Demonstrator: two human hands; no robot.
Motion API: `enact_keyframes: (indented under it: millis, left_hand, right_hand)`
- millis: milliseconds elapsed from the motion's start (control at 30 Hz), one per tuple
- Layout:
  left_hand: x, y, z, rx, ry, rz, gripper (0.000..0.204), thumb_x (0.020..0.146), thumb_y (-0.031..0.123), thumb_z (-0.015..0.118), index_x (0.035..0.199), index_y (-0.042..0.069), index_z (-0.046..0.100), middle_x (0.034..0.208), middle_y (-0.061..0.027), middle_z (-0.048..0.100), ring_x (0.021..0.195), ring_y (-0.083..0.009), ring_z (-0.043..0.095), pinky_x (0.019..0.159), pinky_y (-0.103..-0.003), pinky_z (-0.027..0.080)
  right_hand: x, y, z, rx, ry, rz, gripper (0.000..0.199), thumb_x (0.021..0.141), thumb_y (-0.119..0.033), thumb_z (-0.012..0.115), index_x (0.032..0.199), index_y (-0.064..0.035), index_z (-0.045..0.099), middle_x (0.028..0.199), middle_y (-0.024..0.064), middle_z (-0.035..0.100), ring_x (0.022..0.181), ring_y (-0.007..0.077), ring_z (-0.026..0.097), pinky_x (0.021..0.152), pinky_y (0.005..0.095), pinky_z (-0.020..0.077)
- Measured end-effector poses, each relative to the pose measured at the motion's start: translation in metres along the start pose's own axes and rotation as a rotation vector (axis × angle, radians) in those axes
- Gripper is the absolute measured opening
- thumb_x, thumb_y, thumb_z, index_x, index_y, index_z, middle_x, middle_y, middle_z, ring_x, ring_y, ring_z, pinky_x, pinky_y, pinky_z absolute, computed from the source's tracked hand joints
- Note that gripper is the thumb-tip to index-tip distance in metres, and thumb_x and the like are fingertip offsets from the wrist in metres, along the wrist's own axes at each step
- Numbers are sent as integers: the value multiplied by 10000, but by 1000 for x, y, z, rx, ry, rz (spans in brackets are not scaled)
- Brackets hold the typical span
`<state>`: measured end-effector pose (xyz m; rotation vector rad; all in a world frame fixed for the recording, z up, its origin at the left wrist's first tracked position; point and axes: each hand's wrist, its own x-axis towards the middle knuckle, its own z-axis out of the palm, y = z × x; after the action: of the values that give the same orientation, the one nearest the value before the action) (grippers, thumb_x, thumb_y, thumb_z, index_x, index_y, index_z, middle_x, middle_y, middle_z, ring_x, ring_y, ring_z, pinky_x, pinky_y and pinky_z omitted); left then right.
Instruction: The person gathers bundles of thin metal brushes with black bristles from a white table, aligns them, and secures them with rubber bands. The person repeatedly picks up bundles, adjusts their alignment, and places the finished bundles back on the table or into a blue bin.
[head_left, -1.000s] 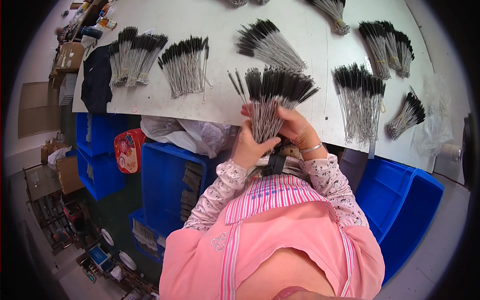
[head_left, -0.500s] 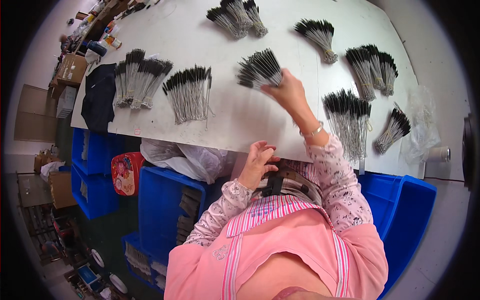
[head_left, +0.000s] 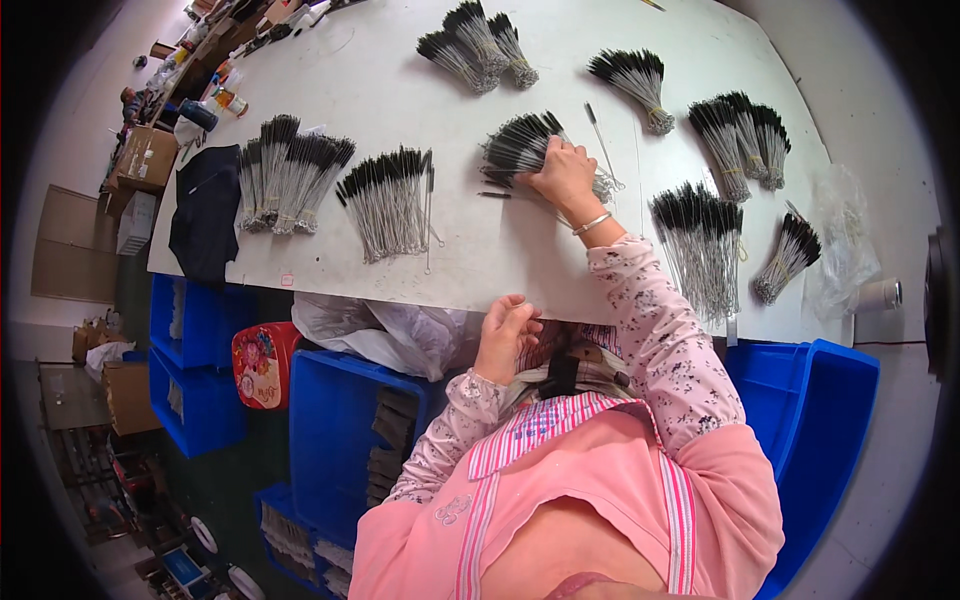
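Note:
A thick bunch of thin wire brushes (head_left: 516, 147) with black bristles and twisted metal stems lies on the white table. My right hand (head_left: 566, 178) grips it from above, fingers closed over the stems, so part of the bunch is hidden. Beside that hand a single loose brush (head_left: 597, 130) lies to the right, and another loose brush (head_left: 494, 195) pokes out to the left. My left hand (head_left: 508, 335) hangs at the table's near edge, fingers loosely bent, with nothing seen in it. Left of the bunch is a spread-out row of brushes (head_left: 390, 205).
More brush bundles lie around: far middle (head_left: 478, 50), far right (head_left: 640, 85), right (head_left: 738, 145), near right (head_left: 700, 245) and left (head_left: 285, 175). Dark cloth (head_left: 205, 215) lies at the left edge. Blue crates (head_left: 345, 385) and a red container (head_left: 262, 365) stand below. A clear plastic bag (head_left: 840, 235) is at right.
My right hand has lowered the bunch of brushes onto the table; loose brushes now show beside it. The fingers of my left hand have drawn closer together.

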<state>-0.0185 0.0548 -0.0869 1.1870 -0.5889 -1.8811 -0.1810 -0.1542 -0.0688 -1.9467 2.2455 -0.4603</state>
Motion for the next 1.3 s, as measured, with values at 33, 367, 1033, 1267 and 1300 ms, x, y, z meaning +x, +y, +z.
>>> enact_keyframes:
  millis: [33, 367, 1033, 1267, 1300]
  left_hand:
    - [1, 2, -1, 2, 5, 14, 343, 916, 205, 569, 1186, 46, 430, 984, -99, 604, 782, -153, 599, 656, -281, 496]
    - [64, 49, 20, 1682, 136, 1048, 1046, 609, 370, 838, 1394, -18, 265, 1379, -158, 391, 1299, -326, 346, 1056, -459, 304]
    - [208, 132, 91, 2306, -1042, 1048, 510, 507, 241, 777, 923, 53, 550, 952, -125, 563, 954, -302, 549, 908, -414, 401]
    - [110, 82, 82, 2163, -1148, 1007, 436, 529, 273, 752, 853, 77, 537, 854, -87, 542, 862, -271, 556, 848, -409, 399]
    - [97, 78, 83, 2127, -1152, 967, 445, 533, 276, 752, 872, 81, 540, 880, -85, 540, 883, -268, 549, 855, -407, 395]
  right_hand:
    - [1, 6, 0, 27, 58, -72, 809, 596, -546, 785, 1127, 13, 539, 1016, 142, 647, 1017, 271, 580, 854, 441, 440]
    - [44, 101, 2, 259, 29, 319, 689, 809, -619, 533, 1115, -6, 605, 1094, 166, 647, 1074, 317, 584, 935, 457, 399]
    - [-92, 56, 6, 569, 301, -5, 367, 764, -332, 688, 869, -5, 560, 869, 193, 614, 790, 339, 618, 675, 416, 514]
    - [-207, 50, -21, 189, 170, -110, 316, 733, -274, 671, 877, -22, 548, 782, 95, 589, 701, 260, 595, 609, 365, 504]
    - [-219, 51, -22, 120, 179, -113, 279, 729, -238, 653, 875, -27, 544, 769, 81, 580, 695, 248, 589, 600, 358, 501]
